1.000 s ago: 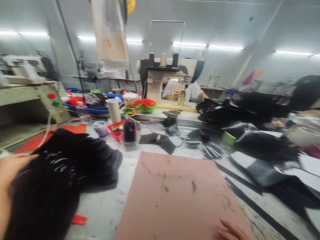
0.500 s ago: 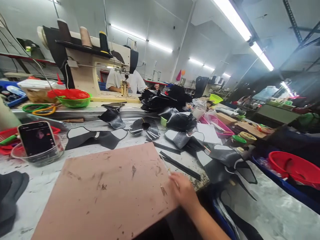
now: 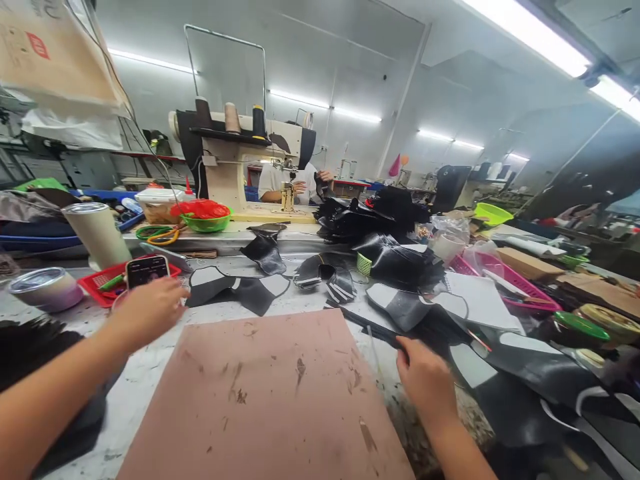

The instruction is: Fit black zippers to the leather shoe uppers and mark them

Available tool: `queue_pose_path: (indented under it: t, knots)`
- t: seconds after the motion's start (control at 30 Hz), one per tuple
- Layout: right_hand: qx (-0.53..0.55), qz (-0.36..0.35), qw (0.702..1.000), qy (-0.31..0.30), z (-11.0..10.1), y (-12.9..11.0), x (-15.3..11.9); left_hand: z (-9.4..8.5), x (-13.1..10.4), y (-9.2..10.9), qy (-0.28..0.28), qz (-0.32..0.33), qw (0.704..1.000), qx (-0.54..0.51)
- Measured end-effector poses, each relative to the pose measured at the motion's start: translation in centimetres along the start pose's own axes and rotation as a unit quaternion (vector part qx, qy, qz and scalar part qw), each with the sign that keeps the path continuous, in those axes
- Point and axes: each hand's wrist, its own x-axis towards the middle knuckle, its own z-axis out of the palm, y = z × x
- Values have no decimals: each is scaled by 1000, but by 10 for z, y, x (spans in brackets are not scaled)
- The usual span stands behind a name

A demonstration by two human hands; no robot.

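My left hand (image 3: 153,312) reaches across to the phone (image 3: 147,270), its fingers curled at the clear plastic bowl in which the phone stands. That bowl is almost wholly covered by the hand. My right hand (image 3: 430,380) is closed on the near end of the black strips (image 3: 373,325), right of the board. Between my arms lies a scuffed pink board (image 3: 270,393). A thin pale stick (image 3: 373,347) is by its right edge. Black shoe-upper-like pieces with white patches (image 3: 237,287) lie flat beyond the board, and more such pieces (image 3: 530,373) are to the right.
A sewing machine (image 3: 225,173) with thread cones stands behind, and a person in white (image 3: 280,180) sits past it. A red basket (image 3: 100,283), a tumbler (image 3: 97,233) and a lidded cup (image 3: 45,290) are at left. A black pile (image 3: 370,213) and pink basket (image 3: 530,293) stand at right.
My left hand has come into view and reached the phone's bowl, and the phone looks farther off. My right hand left the board's edge and took hold of the black strips. The view swung left.
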Motion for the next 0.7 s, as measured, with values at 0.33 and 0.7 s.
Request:
queue_pose_path:
  t: [0.33,0.7]
  knots:
    - [351,-287,868,202,35,-163,-79,88,57,45,-154,-23,987,36]
    - [336,-243,909,-35,-2,-155,-85,28,-47,125,-323,199,906,-185]
